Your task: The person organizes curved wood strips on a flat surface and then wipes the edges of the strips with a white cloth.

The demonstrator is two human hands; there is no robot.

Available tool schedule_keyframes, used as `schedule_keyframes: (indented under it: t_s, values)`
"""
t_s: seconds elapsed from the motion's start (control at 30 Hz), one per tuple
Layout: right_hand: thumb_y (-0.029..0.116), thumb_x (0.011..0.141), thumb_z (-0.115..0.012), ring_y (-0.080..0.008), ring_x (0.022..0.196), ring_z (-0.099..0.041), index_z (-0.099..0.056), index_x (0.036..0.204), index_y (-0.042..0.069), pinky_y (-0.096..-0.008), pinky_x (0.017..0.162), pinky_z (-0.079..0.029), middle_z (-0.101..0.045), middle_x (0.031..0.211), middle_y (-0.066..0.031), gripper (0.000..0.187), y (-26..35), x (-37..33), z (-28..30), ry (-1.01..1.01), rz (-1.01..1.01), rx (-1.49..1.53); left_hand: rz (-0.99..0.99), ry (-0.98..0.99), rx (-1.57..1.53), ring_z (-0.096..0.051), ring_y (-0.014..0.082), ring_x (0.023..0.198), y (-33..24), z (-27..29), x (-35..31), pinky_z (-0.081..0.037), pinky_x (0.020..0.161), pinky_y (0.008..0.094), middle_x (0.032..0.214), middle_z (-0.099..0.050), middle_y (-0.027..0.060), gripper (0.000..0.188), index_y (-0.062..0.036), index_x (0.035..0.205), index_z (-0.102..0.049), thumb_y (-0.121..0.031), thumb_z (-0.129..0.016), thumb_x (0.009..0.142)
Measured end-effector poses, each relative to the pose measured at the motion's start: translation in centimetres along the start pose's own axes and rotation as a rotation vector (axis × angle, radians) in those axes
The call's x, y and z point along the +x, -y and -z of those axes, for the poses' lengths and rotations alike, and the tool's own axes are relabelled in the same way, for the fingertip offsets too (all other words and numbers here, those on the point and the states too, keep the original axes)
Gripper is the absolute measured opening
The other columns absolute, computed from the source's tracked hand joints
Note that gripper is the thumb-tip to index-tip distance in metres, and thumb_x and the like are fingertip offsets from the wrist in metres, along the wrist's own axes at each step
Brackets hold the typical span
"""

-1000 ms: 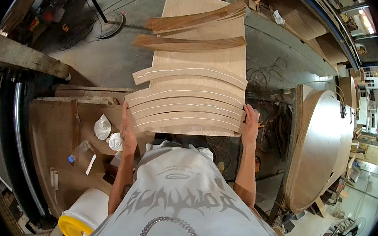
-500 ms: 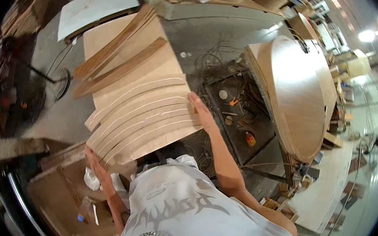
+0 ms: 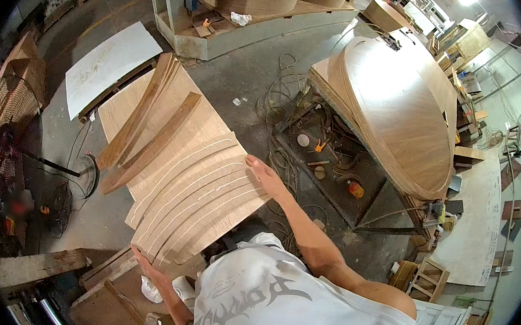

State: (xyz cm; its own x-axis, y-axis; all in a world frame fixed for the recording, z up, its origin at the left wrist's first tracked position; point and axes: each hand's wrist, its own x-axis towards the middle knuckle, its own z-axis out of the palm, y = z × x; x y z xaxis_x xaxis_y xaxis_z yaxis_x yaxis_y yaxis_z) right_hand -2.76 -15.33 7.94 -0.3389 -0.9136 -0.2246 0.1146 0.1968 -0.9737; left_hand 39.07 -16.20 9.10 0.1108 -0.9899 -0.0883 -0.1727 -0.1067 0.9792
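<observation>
Several curved wooden strips [image 3: 201,202] lie side by side in front of me on a pale wooden board [image 3: 186,83]. Thin white wavy lines, looking like glue, run along them. The farthest strip [image 3: 180,166] sits slightly apart from the nearer ones. My left hand [image 3: 155,270] rests against the strips' left ends, its fingers stretched out. At their right ends lies my right hand [image 3: 265,177], fingers straight and flat along the edge. Neither hand is wrapped round a strip. Beyond them, darker curved wood pieces [image 3: 161,141] lie across the board.
To the right, a large oval wooden panel [image 3: 402,126] lies on a stand, with cables and small items below. A white panel [image 3: 111,70] is at the far left, near a standing fan [image 3: 16,98]. A wooden beam [image 3: 37,268] juts in at lower left.
The view has shifted and turned, so more of the floor and far shelving shows. Both hands stay at the ends of the curved strips, which keep about the same arrangement.
</observation>
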Motion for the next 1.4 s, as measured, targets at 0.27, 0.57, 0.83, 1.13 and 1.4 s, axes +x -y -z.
schedule_keyframes:
  t_s: [0.27, 0.57, 0.83, 1.13, 1.4]
  values:
    - [0.050, 0.100, -0.043, -0.0237, 0.137, -0.037, -0.039, 0.142, -0.005, -0.0350, 0.114, -0.025, -0.042, 0.146, -0.0147, 0.070, 1.1, -0.5, 0.9, 0.045, 0.025, 0.046, 0.036, -0.011, -0.052, -0.028, 0.0327, 0.141, -1.8, -0.4, -0.1, -0.025, 0.114, 0.0443, 0.155, -0.024, 0.0200, 0.071, -0.0054, 0.152, -0.021, -0.054, -0.025, 0.101]
    - [0.052, 0.100, -0.040, -0.0230, 0.134, -0.039, -0.042, 0.140, -0.001, -0.0352, 0.113, -0.027, -0.045, 0.144, -0.0126, 0.067, 4.6, -1.5, 1.2, 0.043, 0.079, 0.076, -0.043, -0.070, 0.073, -0.033, 0.0344, 0.138, -4.4, -1.0, 0.2, -0.030, 0.112, 0.0445, 0.152, -0.030, 0.0217, 0.070, -0.0040, 0.149, -0.029, -0.054, -0.021, 0.101]
    - [0.053, 0.100, -0.037, -0.0169, 0.125, -0.044, -0.046, 0.140, 0.004, -0.0326, 0.103, -0.031, -0.050, 0.140, -0.0062, 0.064, 6.5, -4.2, 5.8, -0.117, 0.115, 0.032, -0.244, 0.058, 0.209, -0.034, 0.0331, 0.136, -7.2, -4.6, 1.5, -0.030, 0.112, 0.0439, 0.151, -0.029, 0.0208, 0.067, -0.0029, 0.150, -0.026, -0.050, -0.020, 0.103]
    - [0.037, 0.103, -0.041, -0.0194, 0.126, -0.047, -0.049, 0.134, -0.003, -0.0304, 0.107, -0.032, -0.052, 0.137, -0.0088, 0.051, 6.5, -9.9, 20.9, -0.473, 0.257, 0.208, -0.073, 0.358, -0.109, -0.030, 0.0301, 0.138, -11.8, -21.1, 3.0, -0.024, 0.114, 0.0425, 0.153, -0.027, 0.0156, 0.067, -0.0050, 0.151, -0.025, -0.049, -0.035, 0.101]
    - [0.056, 0.099, -0.034, -0.0253, 0.126, -0.048, -0.045, 0.137, -0.003, -0.0389, 0.108, -0.034, -0.052, 0.136, -0.0150, 0.071, 6.5, -18.0, 44.6, -0.800, 0.298, 0.286, -0.082, 0.828, -0.212, -0.023, 0.0271, 0.143, -18.7, -51.7, -4.6, -0.016, 0.117, 0.0397, 0.156, -0.023, 0.0140, 0.071, -0.0011, 0.150, -0.023, -0.047, -0.041, 0.099]
